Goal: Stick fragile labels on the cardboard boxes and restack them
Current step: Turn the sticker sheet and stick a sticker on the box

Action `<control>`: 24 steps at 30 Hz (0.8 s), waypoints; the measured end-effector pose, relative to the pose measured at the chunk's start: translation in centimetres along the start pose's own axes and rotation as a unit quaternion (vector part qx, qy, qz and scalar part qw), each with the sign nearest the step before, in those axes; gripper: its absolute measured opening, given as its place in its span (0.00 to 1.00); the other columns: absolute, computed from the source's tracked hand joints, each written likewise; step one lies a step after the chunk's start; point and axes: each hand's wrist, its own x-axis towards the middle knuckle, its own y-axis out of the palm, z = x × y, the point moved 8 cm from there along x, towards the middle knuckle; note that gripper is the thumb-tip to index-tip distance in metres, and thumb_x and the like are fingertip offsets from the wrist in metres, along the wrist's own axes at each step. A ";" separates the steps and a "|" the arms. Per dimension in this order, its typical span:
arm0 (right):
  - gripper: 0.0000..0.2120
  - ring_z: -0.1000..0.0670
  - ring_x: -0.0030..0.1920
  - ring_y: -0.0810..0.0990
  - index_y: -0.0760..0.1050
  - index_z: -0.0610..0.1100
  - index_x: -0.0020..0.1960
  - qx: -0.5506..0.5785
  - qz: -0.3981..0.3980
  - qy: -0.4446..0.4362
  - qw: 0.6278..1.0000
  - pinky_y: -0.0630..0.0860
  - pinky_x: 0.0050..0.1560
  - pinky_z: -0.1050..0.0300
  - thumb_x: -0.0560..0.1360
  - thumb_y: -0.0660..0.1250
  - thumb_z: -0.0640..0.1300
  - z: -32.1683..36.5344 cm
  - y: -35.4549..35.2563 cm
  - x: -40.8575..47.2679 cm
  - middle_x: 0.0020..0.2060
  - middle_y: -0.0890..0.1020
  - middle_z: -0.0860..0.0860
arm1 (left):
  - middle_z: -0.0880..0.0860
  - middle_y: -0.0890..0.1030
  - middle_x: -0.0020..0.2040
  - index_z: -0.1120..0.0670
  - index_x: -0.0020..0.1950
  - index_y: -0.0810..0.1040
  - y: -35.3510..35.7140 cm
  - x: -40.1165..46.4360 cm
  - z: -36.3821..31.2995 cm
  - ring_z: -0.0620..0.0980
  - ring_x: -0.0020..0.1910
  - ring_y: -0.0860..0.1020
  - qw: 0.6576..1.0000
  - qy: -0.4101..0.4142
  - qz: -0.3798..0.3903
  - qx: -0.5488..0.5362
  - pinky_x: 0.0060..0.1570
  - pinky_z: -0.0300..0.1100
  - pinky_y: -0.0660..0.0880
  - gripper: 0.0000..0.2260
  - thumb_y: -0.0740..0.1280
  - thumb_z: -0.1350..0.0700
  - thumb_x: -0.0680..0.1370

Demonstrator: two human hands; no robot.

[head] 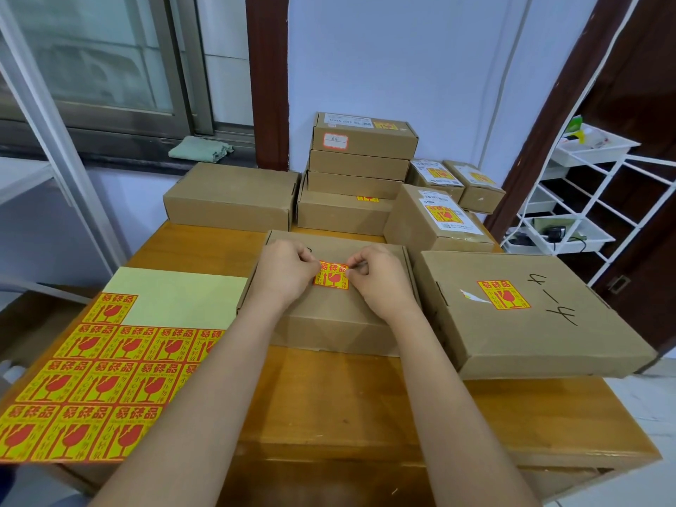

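A yellow and red fragile label (331, 275) lies on top of a flat cardboard box (329, 312) in the middle of the wooden surface (329, 404). The left hand (283, 272) pinches the label's left edge, and the right hand (380, 276) pinches its top right corner. A sheet of labels (109, 364) lies to the left. A labelled box (519, 309) sits just to the right. More boxes are stacked (360, 166) at the back.

Matt brown cardboard box (329, 316), glossy paper label (332, 275), varnished wooden table (329, 415)
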 end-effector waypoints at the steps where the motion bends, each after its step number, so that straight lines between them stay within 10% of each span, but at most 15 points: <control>1: 0.04 0.53 0.42 0.73 0.78 0.41 0.49 -0.007 -0.002 -0.002 1.000 0.71 0.45 0.60 0.74 0.67 0.38 0.1 0.0 0.0 0.49 0.77 0.47 | 0.52 0.81 0.40 0.58 0.39 0.83 -0.1 0.0 -0.1 0.47 0.42 0.78 1.000 0.004 -0.002 0.005 0.43 0.42 0.76 0.05 0.70 0.59 0.73; 13: 0.15 0.46 0.56 0.74 0.74 0.39 0.63 -0.088 -0.022 -0.041 0.995 0.70 0.54 0.57 0.77 0.64 0.39 1.3 -0.1 -0.8 0.59 0.73 0.46 | 0.51 0.69 0.45 0.56 0.43 0.69 -0.3 0.0 -0.6 0.48 0.42 0.69 0.997 0.035 -0.035 0.065 0.33 0.35 0.60 0.09 0.70 0.63 0.71; 24: 0.18 0.45 0.53 0.69 0.78 0.54 0.61 -0.166 0.005 -0.099 0.981 0.72 0.50 0.49 0.78 0.57 0.38 2.2 0.5 -1.6 0.52 0.77 0.49 | 0.53 0.72 0.49 0.53 0.54 0.84 0.6 -2.0 -2.3 0.50 0.53 0.70 0.978 0.145 0.001 0.150 0.51 0.49 0.73 0.12 0.63 0.53 0.76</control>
